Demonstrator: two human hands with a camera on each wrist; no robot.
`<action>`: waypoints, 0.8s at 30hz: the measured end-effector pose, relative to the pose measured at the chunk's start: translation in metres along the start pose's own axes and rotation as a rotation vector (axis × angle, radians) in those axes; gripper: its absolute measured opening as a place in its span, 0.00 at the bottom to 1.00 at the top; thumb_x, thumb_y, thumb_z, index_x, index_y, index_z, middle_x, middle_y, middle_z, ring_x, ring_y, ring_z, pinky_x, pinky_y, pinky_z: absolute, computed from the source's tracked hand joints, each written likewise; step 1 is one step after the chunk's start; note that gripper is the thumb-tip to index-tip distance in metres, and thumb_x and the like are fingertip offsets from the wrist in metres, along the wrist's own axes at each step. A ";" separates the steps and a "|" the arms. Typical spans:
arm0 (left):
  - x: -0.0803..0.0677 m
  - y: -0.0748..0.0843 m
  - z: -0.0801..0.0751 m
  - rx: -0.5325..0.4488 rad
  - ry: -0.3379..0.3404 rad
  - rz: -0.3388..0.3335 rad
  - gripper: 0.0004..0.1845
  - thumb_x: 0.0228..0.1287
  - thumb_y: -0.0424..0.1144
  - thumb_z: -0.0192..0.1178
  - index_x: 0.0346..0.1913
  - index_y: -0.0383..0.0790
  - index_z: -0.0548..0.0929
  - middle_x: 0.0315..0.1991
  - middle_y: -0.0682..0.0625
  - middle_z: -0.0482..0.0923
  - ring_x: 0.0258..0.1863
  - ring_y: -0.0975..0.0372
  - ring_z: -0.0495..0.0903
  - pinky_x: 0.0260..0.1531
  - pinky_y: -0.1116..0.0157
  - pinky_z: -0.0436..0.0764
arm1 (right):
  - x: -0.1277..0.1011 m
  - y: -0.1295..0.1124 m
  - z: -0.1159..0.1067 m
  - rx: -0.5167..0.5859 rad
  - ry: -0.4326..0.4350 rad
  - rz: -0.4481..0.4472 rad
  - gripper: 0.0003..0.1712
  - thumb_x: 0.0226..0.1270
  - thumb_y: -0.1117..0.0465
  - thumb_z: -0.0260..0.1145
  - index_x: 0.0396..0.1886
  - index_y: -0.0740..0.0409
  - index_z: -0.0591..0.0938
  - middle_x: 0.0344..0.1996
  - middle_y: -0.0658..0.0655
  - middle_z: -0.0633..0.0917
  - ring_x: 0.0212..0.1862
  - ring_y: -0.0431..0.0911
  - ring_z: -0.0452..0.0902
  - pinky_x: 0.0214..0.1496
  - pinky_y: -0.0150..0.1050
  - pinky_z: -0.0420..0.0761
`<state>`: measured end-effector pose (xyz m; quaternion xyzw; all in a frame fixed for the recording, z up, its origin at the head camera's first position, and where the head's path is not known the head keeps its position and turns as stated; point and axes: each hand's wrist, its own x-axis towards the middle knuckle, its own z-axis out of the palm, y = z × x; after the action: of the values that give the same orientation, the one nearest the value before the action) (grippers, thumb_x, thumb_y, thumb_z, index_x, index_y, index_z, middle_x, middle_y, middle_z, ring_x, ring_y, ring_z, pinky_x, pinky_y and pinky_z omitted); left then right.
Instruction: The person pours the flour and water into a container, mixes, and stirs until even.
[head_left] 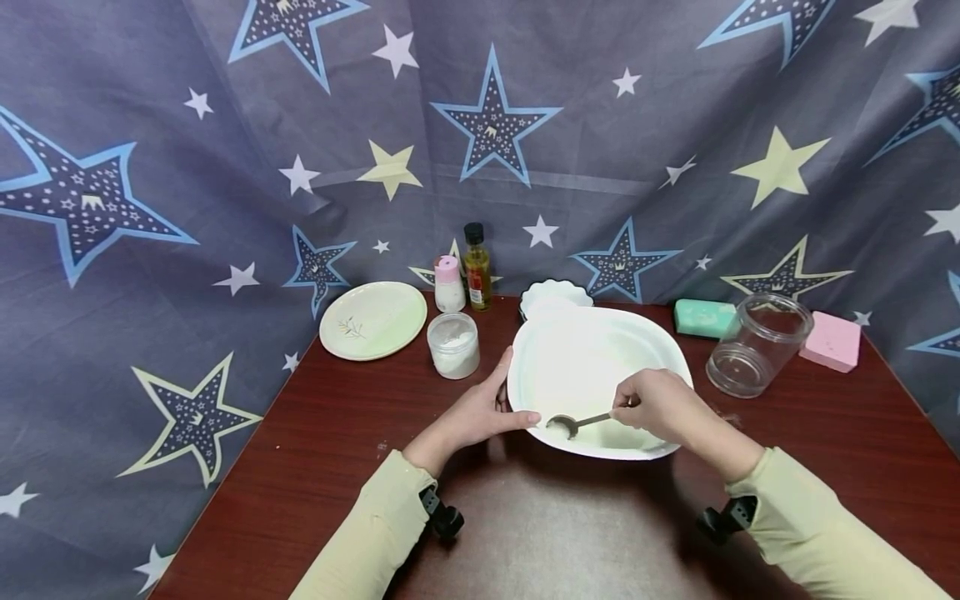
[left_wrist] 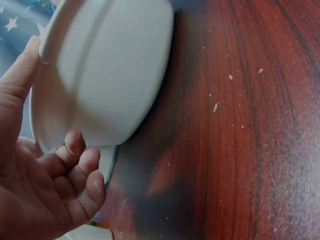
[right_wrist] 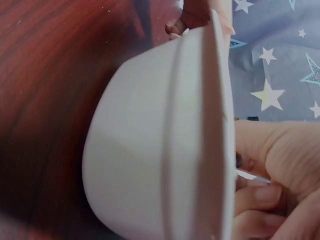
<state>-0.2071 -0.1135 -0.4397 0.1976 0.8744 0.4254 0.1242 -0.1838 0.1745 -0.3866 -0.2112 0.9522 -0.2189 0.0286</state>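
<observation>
A large white oval basin [head_left: 555, 358] stands mid-table, its outer wall [left_wrist: 115, 65] pale in the left wrist view. At its left end my left hand [head_left: 487, 406] grips the rim, thumb on top and fingers outside beneath it. My right hand [head_left: 654, 404] pinches the handle of a dark metal spoon [head_left: 594, 419] over the basin's front part. White powder lies in the spoon's bowl, close to my left thumb. From the right wrist view, the right hand [right_wrist: 270, 190] sits beyond the rim, and the wall hides most of the spoon.
Behind the left hand stand a jar of white powder [head_left: 455, 350], a pink-capped shaker [head_left: 448, 287], an oil bottle [head_left: 477, 271] and an oval plate [head_left: 373, 321]. A scalloped dish [head_left: 555, 296], green sponge [head_left: 703, 318], clear jar [head_left: 750, 350] and pink sponge [head_left: 831, 342] line the back right.
</observation>
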 end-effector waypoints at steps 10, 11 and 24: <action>-0.001 0.000 0.000 -0.010 -0.001 0.010 0.59 0.55 0.56 0.70 0.79 0.53 0.39 0.27 0.51 0.72 0.31 0.62 0.72 0.33 0.65 0.72 | 0.011 -0.004 0.013 -0.039 0.146 -0.029 0.11 0.51 0.66 0.68 0.16 0.47 0.82 0.14 0.41 0.75 0.19 0.38 0.66 0.25 0.37 0.67; -0.001 0.000 0.000 -0.010 -0.002 0.009 0.59 0.55 0.56 0.70 0.79 0.53 0.39 0.27 0.51 0.72 0.31 0.62 0.72 0.33 0.65 0.72 | 0.012 -0.004 0.014 -0.041 0.154 -0.023 0.10 0.51 0.65 0.68 0.16 0.47 0.82 0.14 0.41 0.76 0.19 0.38 0.66 0.25 0.38 0.67; -0.001 0.001 0.000 -0.013 0.004 0.018 0.60 0.55 0.56 0.71 0.79 0.52 0.39 0.28 0.50 0.73 0.31 0.62 0.73 0.34 0.65 0.72 | 0.028 0.002 0.017 -0.072 0.202 0.108 0.10 0.55 0.65 0.68 0.17 0.48 0.83 0.16 0.44 0.79 0.22 0.45 0.70 0.24 0.41 0.68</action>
<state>-0.2061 -0.1132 -0.4390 0.2036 0.8702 0.4323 0.1200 -0.2077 0.1572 -0.4011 -0.1373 0.9674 -0.2030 -0.0633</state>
